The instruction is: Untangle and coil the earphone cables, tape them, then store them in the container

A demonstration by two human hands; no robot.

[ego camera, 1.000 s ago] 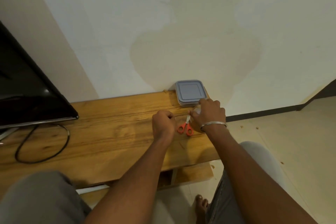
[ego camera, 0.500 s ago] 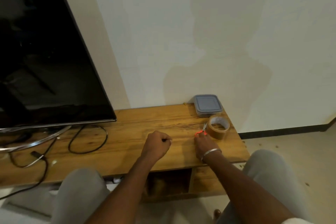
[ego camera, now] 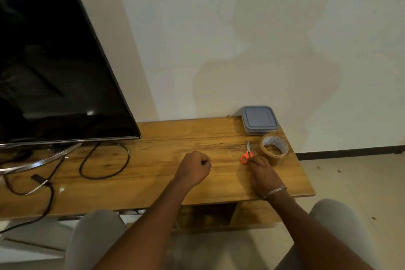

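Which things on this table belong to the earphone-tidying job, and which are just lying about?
For the job: scissors, held by the right hand; tape; lidded container; left hand, curled round a dark thing, perhaps earphones.
Lying about: television; black cable.

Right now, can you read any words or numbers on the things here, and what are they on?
Tape roll: small dark print on the inside of its core, too blurred to read.
Container lid: no text visible.
Scissors: no text visible.
Television: no brand or label visible.
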